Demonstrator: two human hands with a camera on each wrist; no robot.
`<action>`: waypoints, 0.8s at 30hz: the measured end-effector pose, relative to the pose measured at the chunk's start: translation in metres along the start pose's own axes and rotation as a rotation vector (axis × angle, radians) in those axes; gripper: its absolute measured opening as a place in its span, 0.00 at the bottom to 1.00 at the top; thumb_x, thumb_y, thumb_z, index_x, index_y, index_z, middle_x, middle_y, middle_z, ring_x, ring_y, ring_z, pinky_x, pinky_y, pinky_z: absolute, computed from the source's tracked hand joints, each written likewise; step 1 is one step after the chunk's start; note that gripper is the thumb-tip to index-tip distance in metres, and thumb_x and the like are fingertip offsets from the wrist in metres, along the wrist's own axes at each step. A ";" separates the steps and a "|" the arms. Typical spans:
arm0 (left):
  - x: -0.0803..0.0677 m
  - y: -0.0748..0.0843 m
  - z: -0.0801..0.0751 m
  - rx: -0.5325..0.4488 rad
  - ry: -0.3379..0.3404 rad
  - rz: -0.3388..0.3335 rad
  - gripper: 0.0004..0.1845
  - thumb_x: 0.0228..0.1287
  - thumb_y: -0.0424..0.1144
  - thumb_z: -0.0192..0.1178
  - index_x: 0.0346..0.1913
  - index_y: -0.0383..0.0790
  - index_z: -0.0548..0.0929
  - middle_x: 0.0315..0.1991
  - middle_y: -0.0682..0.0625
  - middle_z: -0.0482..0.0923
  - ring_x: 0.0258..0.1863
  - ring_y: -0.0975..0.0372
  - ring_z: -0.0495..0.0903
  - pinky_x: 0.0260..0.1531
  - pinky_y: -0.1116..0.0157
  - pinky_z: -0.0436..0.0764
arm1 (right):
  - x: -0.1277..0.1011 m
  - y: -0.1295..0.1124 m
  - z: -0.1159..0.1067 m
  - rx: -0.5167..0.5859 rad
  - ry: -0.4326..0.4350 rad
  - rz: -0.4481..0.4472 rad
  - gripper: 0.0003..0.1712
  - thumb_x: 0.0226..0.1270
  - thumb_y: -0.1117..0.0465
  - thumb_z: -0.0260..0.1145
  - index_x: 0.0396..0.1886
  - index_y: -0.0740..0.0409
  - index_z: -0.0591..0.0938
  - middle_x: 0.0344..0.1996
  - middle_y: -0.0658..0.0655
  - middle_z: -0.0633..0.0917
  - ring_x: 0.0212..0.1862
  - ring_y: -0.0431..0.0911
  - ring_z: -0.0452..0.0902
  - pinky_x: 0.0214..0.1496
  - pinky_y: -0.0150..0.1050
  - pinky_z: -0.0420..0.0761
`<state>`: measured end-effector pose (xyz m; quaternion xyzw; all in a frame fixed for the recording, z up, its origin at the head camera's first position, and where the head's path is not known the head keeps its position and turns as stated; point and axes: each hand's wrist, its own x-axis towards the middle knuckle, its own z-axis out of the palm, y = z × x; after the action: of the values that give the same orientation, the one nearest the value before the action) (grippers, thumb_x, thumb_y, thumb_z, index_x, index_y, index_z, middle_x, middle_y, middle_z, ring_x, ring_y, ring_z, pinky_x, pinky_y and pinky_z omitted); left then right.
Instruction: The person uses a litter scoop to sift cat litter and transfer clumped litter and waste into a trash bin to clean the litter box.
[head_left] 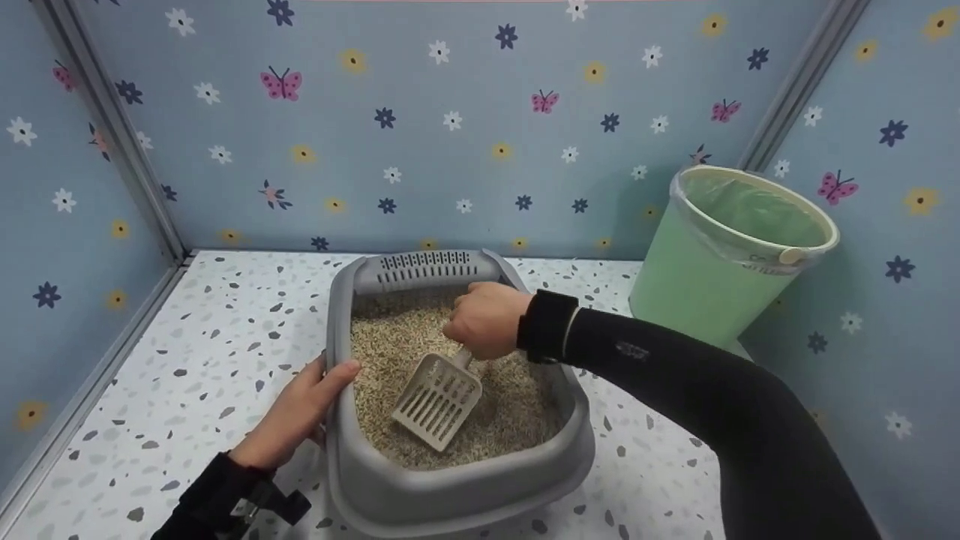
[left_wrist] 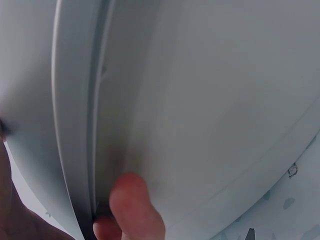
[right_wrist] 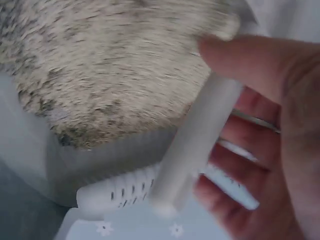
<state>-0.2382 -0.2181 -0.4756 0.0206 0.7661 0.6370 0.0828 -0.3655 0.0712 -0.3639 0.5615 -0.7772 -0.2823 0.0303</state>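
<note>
A grey litter box (head_left: pixel 442 495) stands on the speckled floor, filled with pale granular cat litter (head_left: pixel 397 330). My left hand (head_left: pixel 300 409) holds the box's left side: the thumb lies over the rim and fingertips (left_wrist: pixel 134 202) press the outer wall under the lip. Over the litter, my right hand (head_left: pixel 487 319) grips a beige litter scoop by its handle (right_wrist: pixel 197 145), thumb along one side and fingers behind it. The slotted head of the scoop (head_left: pixel 439 401) points toward the front of the box, tilted, with no clump visible on it.
A green trash bin (head_left: pixel 705 277) with a clear liner stands at the back right, behind my right arm. Flower-patterned panels (head_left: pixel 465 135) close in the back and both sides. A vented raised back (head_left: pixel 427 270) rises at the box's far end.
</note>
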 end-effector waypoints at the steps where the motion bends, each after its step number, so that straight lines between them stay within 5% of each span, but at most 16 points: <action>1: 0.000 0.000 0.000 0.003 0.000 0.002 0.43 0.88 0.60 0.53 0.90 0.40 0.53 0.35 0.41 0.83 0.27 0.49 0.87 0.16 0.54 0.86 | -0.005 0.004 -0.006 0.059 -0.007 0.020 0.10 0.68 0.59 0.76 0.32 0.46 0.81 0.27 0.47 0.84 0.33 0.47 0.80 0.42 0.47 0.82; 7: 0.000 0.000 -0.001 0.010 0.013 -0.017 0.44 0.87 0.60 0.53 0.91 0.40 0.52 0.35 0.43 0.80 0.27 0.51 0.86 0.18 0.54 0.86 | -0.029 0.025 -0.036 0.292 -0.159 0.211 0.17 0.65 0.66 0.70 0.27 0.47 0.70 0.23 0.47 0.71 0.25 0.45 0.68 0.32 0.47 0.81; 14: -0.001 0.000 -0.002 -0.021 0.015 -0.029 0.46 0.87 0.60 0.54 0.91 0.38 0.50 0.37 0.41 0.81 0.28 0.50 0.87 0.17 0.52 0.86 | -0.045 0.035 -0.070 0.274 -0.287 0.346 0.14 0.66 0.62 0.67 0.26 0.49 0.71 0.24 0.48 0.69 0.28 0.46 0.65 0.29 0.45 0.72; 21: 0.000 0.002 0.000 -0.005 0.020 -0.026 0.46 0.87 0.60 0.54 0.91 0.38 0.52 0.36 0.41 0.81 0.27 0.50 0.87 0.17 0.52 0.86 | -0.039 0.030 -0.095 0.339 -0.524 0.418 0.08 0.62 0.63 0.64 0.24 0.48 0.79 0.23 0.46 0.82 0.27 0.44 0.75 0.32 0.43 0.78; 24: 0.000 0.002 0.001 -0.001 0.019 -0.027 0.46 0.87 0.60 0.54 0.91 0.39 0.51 0.36 0.41 0.82 0.27 0.50 0.87 0.18 0.52 0.86 | -0.034 0.028 -0.098 0.347 -0.593 0.434 0.13 0.60 0.65 0.63 0.20 0.46 0.74 0.23 0.46 0.74 0.26 0.43 0.68 0.31 0.41 0.73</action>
<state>-0.2382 -0.2174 -0.4742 0.0040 0.7666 0.6366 0.0841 -0.3417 0.0675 -0.2597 0.2751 -0.8889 -0.2837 -0.2317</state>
